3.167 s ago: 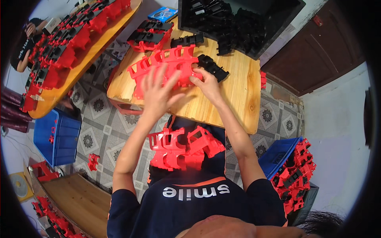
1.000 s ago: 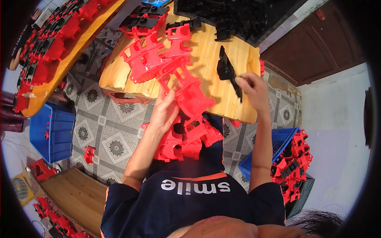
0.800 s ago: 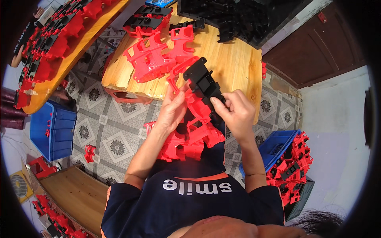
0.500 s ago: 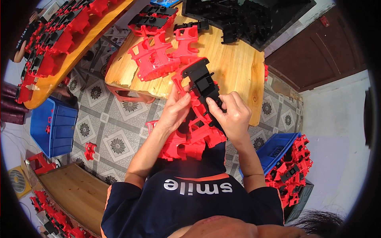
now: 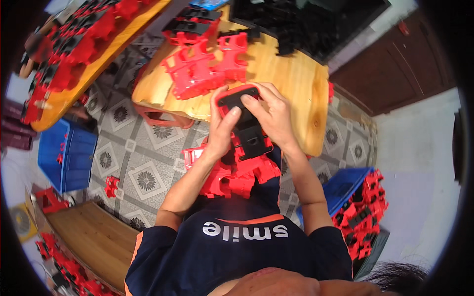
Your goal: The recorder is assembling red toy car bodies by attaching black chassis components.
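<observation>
Between my hands is a red plastic frame with a black plastic insert (image 5: 248, 133) seated along its face. My left hand (image 5: 222, 127) wraps the left side of it, thumb lying on the black part. My right hand (image 5: 270, 112) grips the far right end, its thumb pressed on the black surface near the top. Several bare red plastic frames (image 5: 217, 177) rest on my lap just below. More red frames (image 5: 195, 76) lie on the wooden table (image 5: 291, 98) beyond my left hand. A stack of red frames with black inserts (image 5: 190, 24) stands behind them.
A large black bin (image 5: 316, 24) of black parts sits at the table's far side. Blue crates stand at left (image 5: 66, 155) and right (image 5: 340, 190), the right one beside piled red parts. Another table (image 5: 94, 59) at far left carries finished-looking assemblies; a person is partly visible there.
My right hand has moved up from the middle of the black insert to the piece's far end. The insert now lies more in line with the red frame, and the piece has turned more upright.
</observation>
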### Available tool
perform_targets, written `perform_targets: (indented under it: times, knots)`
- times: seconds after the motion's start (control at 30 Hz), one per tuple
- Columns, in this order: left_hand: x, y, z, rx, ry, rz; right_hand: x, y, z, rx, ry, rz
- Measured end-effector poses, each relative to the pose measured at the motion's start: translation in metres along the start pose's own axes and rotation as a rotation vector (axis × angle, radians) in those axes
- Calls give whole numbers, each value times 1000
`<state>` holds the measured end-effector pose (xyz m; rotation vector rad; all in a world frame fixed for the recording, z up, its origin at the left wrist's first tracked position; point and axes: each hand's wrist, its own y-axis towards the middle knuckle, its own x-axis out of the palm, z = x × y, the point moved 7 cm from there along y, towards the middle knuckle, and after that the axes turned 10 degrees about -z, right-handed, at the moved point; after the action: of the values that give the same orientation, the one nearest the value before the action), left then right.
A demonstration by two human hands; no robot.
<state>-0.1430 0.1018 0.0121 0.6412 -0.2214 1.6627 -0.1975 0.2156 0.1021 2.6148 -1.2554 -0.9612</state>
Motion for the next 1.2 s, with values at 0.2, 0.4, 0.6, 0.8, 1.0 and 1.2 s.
perform_targets:
  times: [0.2, 0.4, 0.6, 0.8, 1.0, 1.2]
  knots:
    - [-13, 18, 31, 172, 169, 126, 15, -25, 20, 104, 560, -228]
    - [10, -27, 52, 196, 423, -221, 32, -22, 8, 11, 771, -48]
    - [-16, -59, 71, 333, 619, -68, 63, -21, -10, -85, 387, -131]
    - [-106, -158, 178, 755, 1035, 811, 102, 16, -59, -273, 326, -545]
    - [-148, -366, 382, 1549, 792, 1224, 105, 19, -16, -140, 307, -638]
    - [-168, -593, 523, 1552, 592, 1925, 115, 27, -9, -27, 412, -758]
